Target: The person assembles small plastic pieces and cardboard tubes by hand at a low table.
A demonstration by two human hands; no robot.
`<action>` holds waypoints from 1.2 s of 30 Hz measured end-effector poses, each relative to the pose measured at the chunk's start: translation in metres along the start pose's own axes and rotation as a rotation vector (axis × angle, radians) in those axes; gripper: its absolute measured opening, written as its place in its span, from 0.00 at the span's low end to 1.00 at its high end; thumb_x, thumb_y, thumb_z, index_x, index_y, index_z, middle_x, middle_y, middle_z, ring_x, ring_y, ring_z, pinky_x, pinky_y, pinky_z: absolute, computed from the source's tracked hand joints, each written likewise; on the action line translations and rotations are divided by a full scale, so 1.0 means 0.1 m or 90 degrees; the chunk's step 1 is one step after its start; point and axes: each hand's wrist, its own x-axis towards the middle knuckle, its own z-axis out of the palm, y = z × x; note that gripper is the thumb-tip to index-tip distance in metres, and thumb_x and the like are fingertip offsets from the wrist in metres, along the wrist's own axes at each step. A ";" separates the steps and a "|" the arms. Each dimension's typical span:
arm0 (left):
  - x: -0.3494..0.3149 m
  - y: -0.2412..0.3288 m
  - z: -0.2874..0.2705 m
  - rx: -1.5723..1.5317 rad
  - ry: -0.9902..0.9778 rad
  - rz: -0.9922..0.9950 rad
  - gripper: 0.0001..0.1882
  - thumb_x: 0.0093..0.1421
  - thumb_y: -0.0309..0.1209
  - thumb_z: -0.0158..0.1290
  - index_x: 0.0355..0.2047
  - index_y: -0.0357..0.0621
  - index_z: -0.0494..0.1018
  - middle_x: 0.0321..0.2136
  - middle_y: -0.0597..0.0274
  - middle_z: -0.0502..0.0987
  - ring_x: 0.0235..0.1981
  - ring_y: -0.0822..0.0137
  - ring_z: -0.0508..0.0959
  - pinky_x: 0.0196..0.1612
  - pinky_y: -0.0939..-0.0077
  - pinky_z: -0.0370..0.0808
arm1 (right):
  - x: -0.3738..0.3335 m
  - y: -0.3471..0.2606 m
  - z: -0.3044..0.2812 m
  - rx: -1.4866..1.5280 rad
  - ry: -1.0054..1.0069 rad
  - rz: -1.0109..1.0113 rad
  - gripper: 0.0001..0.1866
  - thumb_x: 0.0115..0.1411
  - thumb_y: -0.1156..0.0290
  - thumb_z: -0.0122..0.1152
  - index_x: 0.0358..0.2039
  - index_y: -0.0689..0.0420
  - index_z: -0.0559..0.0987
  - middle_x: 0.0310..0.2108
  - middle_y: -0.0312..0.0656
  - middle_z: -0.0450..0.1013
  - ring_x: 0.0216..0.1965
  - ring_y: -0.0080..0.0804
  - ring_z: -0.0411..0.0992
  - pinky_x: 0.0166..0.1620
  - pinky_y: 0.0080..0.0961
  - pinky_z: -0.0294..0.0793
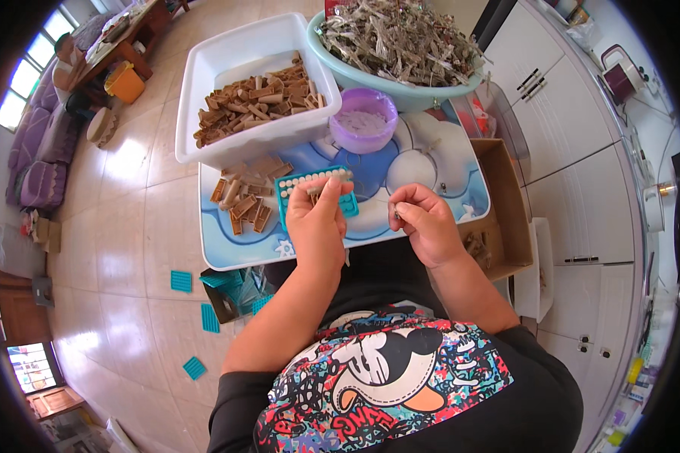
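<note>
While the right hand [429, 223] pinches a small dark object [397, 216] between thumb and fingers, the left hand [319, 226], half-curled with contents I cannot tell, partly hides a rectangular teal tray [349, 203] of round white pegs [298, 183], beside loose tan plastic pieces [244, 205] on the blue-and-white patterned counter [461, 198].

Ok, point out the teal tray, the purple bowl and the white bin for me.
Teal tray [348, 204]: head view, on its right-hand end.
Purple bowl [363, 142]: head view, on its near outer wall.
White bin [279, 139]: head view, on its near outer wall.
</note>
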 end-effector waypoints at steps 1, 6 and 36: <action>-0.02 0.02 -0.04 -0.001 -0.002 0.005 0.06 0.59 0.28 0.53 0.33 0.42 0.67 0.27 0.55 0.77 0.08 0.82 0.58 0.10 0.87 0.52 | 0.03 -0.03 0.01 0.000 -0.004 -0.004 0.07 0.57 0.75 0.54 0.36 0.61 0.74 0.28 0.34 0.70 0.29 0.19 0.67 0.35 0.18 0.69; -0.16 0.12 -0.26 0.078 0.010 -0.089 0.08 0.58 0.30 0.55 0.29 0.42 0.68 0.23 0.58 0.76 0.08 0.82 0.59 0.10 0.87 0.52 | 0.12 -0.26 0.22 -0.111 -0.031 -0.016 0.09 0.60 0.71 0.55 0.36 0.63 0.76 0.27 0.38 0.72 0.28 0.23 0.69 0.34 0.19 0.69; -0.42 0.37 -0.52 0.168 -0.155 -0.101 0.09 0.56 0.31 0.58 0.35 0.41 0.74 0.20 0.75 0.72 0.15 0.87 0.61 0.16 0.91 0.54 | -0.07 0.03 0.68 -0.117 -0.059 0.122 0.13 0.59 0.62 0.59 0.28 0.61 0.76 0.21 0.37 0.73 0.21 0.21 0.71 0.25 0.16 0.72</action>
